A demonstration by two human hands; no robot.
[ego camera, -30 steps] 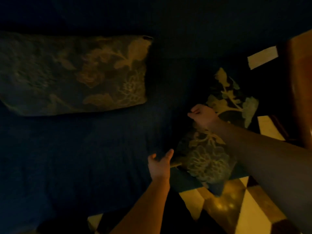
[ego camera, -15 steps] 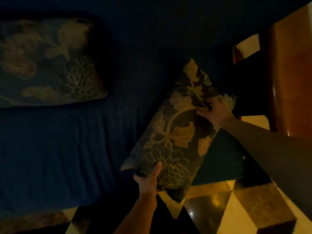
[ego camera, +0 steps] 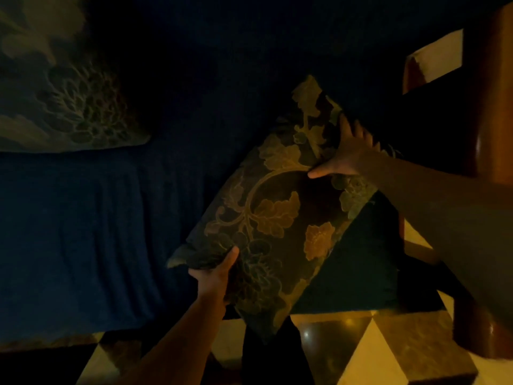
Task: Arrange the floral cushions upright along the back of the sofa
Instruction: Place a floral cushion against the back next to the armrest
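A dark floral cushion [ego camera: 280,215] with gold leaves is held tilted above the front right part of the blue sofa [ego camera: 83,232]. My left hand [ego camera: 215,276] grips its lower left corner, thumb on the front face. Gripping the upper right edge is my right hand [ego camera: 347,157]. A second floral cushion [ego camera: 61,101] leans against the sofa back at the upper left, partly cut off by the frame edge. The light is very dim.
A wooden armrest or furniture post [ego camera: 491,107] stands at the right, close to my right forearm. Below the sofa's front edge lies a patterned tiled floor [ego camera: 347,343]. The sofa back [ego camera: 222,51] between the two cushions is bare blue fabric.
Both hands took hold of the cushion at the sofa's right end and lifted it off the seat into a tilted hold. The view shifted right, so the left cushion slid toward the frame edge.
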